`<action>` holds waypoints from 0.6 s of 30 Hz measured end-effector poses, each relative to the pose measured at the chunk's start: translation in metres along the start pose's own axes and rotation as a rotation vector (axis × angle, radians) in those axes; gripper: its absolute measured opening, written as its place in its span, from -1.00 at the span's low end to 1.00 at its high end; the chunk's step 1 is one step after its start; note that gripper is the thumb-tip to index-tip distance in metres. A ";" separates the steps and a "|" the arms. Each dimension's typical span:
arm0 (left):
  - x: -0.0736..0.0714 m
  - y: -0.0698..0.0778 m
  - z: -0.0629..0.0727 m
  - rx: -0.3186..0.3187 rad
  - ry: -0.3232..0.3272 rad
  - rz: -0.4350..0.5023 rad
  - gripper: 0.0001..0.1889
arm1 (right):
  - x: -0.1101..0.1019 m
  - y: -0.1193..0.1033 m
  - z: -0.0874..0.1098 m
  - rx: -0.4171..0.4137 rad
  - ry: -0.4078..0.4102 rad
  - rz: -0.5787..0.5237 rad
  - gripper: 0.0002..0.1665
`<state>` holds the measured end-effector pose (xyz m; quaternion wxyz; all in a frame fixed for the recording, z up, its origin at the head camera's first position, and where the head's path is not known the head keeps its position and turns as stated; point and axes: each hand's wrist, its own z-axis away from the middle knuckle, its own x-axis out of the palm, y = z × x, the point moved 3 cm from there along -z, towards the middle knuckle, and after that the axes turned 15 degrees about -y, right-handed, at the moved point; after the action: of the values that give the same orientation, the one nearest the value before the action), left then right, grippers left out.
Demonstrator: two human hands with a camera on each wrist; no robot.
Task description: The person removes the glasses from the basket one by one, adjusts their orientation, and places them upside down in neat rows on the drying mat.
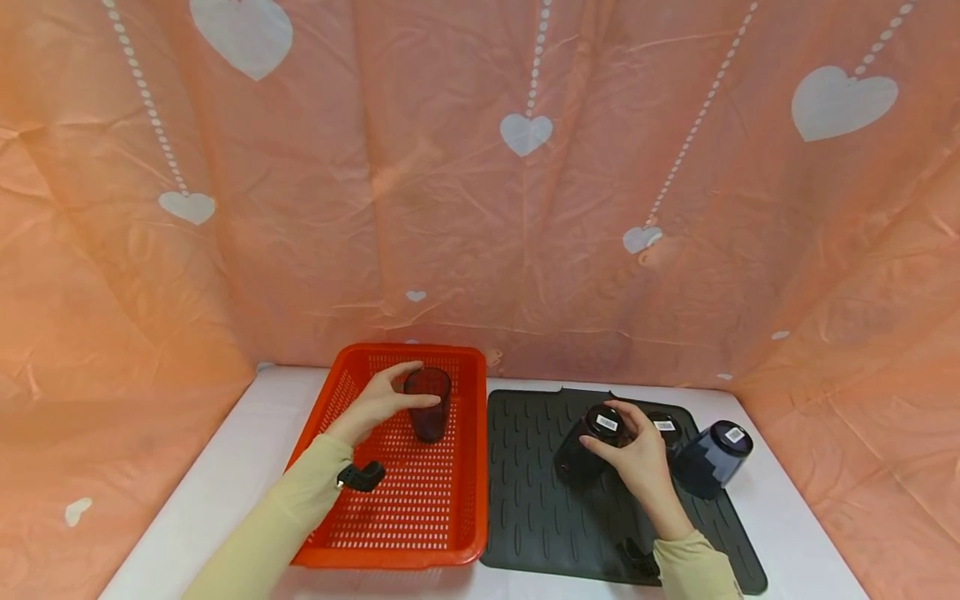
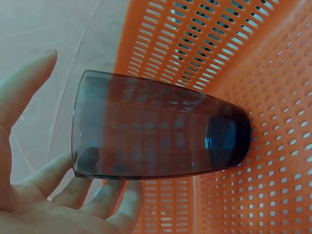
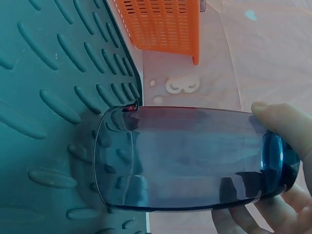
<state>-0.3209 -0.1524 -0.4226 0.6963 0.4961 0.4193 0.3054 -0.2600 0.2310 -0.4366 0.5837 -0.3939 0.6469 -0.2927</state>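
Inside the orange basket (image 1: 468,533), a dark tinted drinking glass (image 2: 161,126) stands upright. My left hand (image 1: 378,404) is at its rim, the thumb spread away from the glass while the other fingers lie along the far side. Over the dark drying mat (image 1: 525,500), my right hand (image 1: 637,454) grips another tinted glass (image 3: 195,156) near its base, thumb on one side and fingers on the other. That glass is upside down, its rim right at the ribbed mat.
Two more upside-down glasses stand at the mat's right: one glass (image 1: 664,427) partly behind my right hand, another glass (image 1: 711,460) near the mat's edge. Basket and mat lie side by side on a white table (image 1: 202,492). An orange heart-patterned curtain (image 1: 450,208) hangs behind.
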 end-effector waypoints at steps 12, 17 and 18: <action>0.001 0.000 -0.005 0.003 -0.007 -0.027 -0.12 | 0.002 0.002 -0.003 0.005 -0.012 0.019 -0.22; 0.002 -0.003 -0.007 -0.003 -0.002 -0.047 -0.13 | 0.003 0.003 -0.003 -0.023 -0.005 0.032 -0.23; 0.002 -0.004 -0.008 -0.003 -0.003 -0.049 -0.14 | 0.003 0.003 -0.003 -0.027 -0.001 0.036 -0.23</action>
<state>-0.3268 -0.1487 -0.4277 0.7050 0.4851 0.4296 0.2881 -0.2635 0.2298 -0.4408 0.5837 -0.3901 0.6576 -0.2732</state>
